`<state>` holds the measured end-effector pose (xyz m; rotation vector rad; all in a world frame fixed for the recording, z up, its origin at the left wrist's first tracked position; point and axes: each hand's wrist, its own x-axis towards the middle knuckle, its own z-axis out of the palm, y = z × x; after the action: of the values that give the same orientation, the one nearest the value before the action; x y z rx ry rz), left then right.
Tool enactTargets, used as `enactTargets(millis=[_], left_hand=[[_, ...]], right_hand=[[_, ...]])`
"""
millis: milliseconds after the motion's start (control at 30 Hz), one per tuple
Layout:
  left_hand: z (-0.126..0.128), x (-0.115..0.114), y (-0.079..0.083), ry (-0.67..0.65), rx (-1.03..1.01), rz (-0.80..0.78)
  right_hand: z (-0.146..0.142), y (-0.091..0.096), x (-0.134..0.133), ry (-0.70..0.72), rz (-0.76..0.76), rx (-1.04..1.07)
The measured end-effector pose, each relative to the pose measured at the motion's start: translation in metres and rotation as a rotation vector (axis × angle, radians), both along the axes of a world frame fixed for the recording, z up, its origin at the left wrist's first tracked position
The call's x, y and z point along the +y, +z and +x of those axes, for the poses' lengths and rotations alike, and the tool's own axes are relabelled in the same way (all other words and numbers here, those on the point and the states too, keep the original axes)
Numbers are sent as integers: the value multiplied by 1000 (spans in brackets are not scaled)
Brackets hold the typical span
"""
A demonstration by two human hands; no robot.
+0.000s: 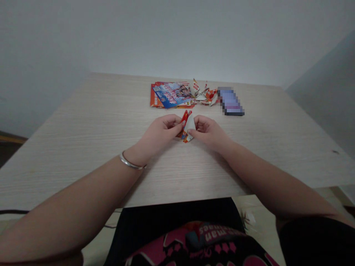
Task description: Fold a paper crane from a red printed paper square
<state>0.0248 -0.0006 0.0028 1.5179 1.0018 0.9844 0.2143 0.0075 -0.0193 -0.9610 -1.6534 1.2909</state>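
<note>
Folded paper [190, 123], pinched between thumbs [176, 129] and fingers [173, 118]

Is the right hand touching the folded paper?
Touching. The head view shows the thumb of the right hand lying on the pale face of the folded paper.

Head cam, facing fwd/down, near tbl [97, 122]

Phone [231, 101] screen pixelated, unreadable. Left hand [165, 128]: some fingertips hidden behind folded paper [190, 123]; its inner folds indistinct. Leaflet stack [172, 95]: lower sheets mostly covered, small print illegible. Black sleeve [316, 240] cut off, lower right corner.
</note>
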Motion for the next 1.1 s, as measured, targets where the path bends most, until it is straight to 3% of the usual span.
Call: enactTargets(millis=[233,533,767,1100], left_hand=[[0,-1,-4,-10,60,8],[0,-8,12,57,242,173],[2,-11,7,114,96,135],[3,-13,13,126,142,195]], right_hand=[[-2,3,-2,-85,20,-14],[-3,8,-3,-73,-11,-4],[-2,6,-1,-88,-53,-44],[-5,13,-9,-155,33,-114]])
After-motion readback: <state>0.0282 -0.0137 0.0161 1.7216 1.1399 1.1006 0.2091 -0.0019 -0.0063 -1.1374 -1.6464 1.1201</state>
